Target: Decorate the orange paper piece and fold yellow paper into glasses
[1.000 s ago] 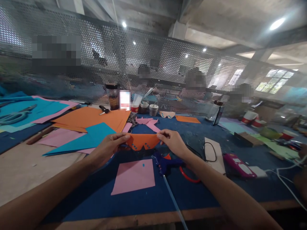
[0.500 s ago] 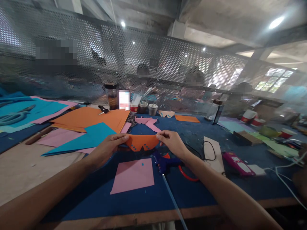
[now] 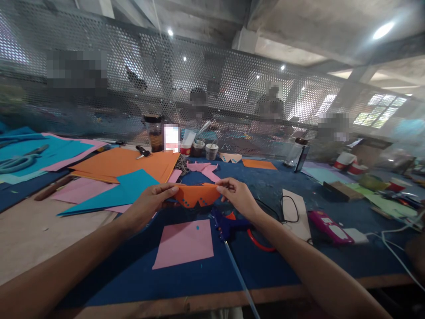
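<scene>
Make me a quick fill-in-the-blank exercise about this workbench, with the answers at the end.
1. The left hand and right hand hold a cut-out piece whose main colour is ____.
2. The dots on it are ____.
3. In the picture, the glue gun lies just to the ____ of the square pink sheet.
4. The blue-grey scissors lie at the picture's far ____.

Missing words: orange; blue; right; left.
</scene>
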{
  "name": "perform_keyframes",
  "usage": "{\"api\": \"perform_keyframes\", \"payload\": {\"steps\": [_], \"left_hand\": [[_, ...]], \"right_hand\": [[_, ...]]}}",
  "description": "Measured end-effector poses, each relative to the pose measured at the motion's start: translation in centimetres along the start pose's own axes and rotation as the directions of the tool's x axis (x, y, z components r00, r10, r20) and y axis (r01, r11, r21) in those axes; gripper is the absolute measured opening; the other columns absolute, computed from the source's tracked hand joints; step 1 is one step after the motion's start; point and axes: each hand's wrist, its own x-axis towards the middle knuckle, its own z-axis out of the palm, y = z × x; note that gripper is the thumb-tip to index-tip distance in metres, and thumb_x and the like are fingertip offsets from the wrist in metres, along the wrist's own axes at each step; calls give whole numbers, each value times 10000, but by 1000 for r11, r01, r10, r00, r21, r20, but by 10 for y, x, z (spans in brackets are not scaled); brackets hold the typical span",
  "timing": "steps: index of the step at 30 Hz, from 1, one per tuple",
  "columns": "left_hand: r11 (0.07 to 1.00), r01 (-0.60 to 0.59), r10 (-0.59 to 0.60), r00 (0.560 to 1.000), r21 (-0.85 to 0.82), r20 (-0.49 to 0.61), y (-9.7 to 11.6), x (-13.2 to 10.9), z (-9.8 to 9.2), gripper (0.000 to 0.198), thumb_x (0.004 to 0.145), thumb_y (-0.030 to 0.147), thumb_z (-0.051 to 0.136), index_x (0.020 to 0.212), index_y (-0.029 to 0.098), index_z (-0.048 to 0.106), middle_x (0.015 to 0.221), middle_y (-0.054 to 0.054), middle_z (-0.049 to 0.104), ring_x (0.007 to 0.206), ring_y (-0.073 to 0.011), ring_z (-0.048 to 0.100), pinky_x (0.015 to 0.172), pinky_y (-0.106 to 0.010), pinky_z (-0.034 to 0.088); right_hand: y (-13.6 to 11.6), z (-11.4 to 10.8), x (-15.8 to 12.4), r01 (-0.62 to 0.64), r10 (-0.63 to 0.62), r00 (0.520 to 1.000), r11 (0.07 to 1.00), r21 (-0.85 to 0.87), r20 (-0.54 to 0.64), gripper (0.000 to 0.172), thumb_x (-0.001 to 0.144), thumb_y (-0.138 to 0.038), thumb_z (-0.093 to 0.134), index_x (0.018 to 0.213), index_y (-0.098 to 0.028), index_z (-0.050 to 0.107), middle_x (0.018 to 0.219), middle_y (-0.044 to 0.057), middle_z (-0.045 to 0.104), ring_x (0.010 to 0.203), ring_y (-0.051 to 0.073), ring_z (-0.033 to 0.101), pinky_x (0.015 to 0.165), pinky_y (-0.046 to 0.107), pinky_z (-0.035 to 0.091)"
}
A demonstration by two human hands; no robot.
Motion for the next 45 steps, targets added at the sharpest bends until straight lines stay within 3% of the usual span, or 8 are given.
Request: {"api": "perform_keyframes", "payload": {"steps": [13,24,35,40,45], "left_hand": [[1000,-28,28,999,-4,-39,0,2,-1,441,688,529,919,1011,238,848,994,-69,821,844,-202,741,733,-275,638],[997,-71,73,996,41,-52,-1,2,-3,432,712,538,897,1022,243,849,1041,-75,827,927,-232,743,811,-312,634],[990,-99,106,993,105,-61,4,-1,-2,502,666,538,923,1058,237,833,1047,-74,834,889,-233,763,812,-317,636],[983,-119,131,989,139,-74,9,-3,0,476,616,516,951,994,250,834,952,-54,840,942,-272,773,884,-348,631],[978,-125,139,987,164,-77,9,-4,0,435,630,524,937,950,248,838,936,-52,841,944,-280,770,890,-351,622]], "right_hand": [[3,0,2,48,-46,999,995,92,-18,242,852,-310,690,1059,-190,728,868,-1,704,621,109,654,626,253,523],[5,2,2,48,-44,998,991,126,-34,253,846,-326,708,1065,-201,730,896,7,722,618,107,654,623,254,535],[2,0,0,69,-66,997,993,94,-37,255,842,-297,707,1081,-207,714,929,11,721,656,116,670,655,264,537],[0,0,-1,102,-101,995,994,47,-26,218,849,-281,706,1054,-209,701,1002,22,736,673,121,680,686,280,532],[-1,0,-1,97,-96,995,994,41,-25,214,844,-306,722,1032,-208,698,953,17,739,690,138,686,682,284,520]]}}
